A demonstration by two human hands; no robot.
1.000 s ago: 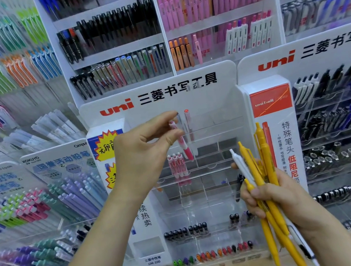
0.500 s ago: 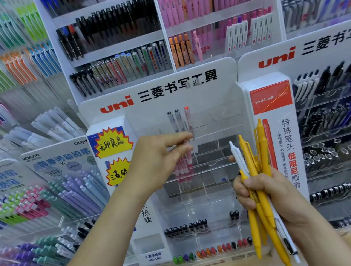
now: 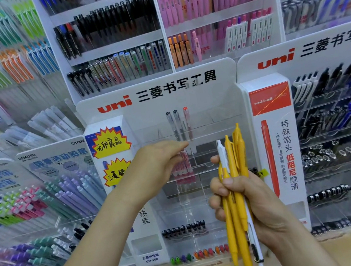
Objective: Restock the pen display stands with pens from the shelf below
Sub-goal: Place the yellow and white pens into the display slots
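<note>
Pens crowd every rack around the clear uni stand [image 3: 220, 124] at centre frame, where the left hand [image 3: 156, 164] lies over the pink pens [image 3: 184, 170] in a middle tier, covering their tops, and I cannot tell whether it pinches one. 3 pens [image 3: 177, 123] stand just above it. At lower right of centre the right hand [image 3: 254, 203] grips a bunch of yellow pens [image 3: 232, 161] and 1 white pen [image 3: 223, 157], fingers curled tight, blocking the stand's right side.

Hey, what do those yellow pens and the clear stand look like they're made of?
Yellow pens: probably plastic, opaque and matte; the colour is even, with hardly any glare. Stand: looks like clear acrylic, glossy; pens behind its walls show through and its edges catch light.
</note>
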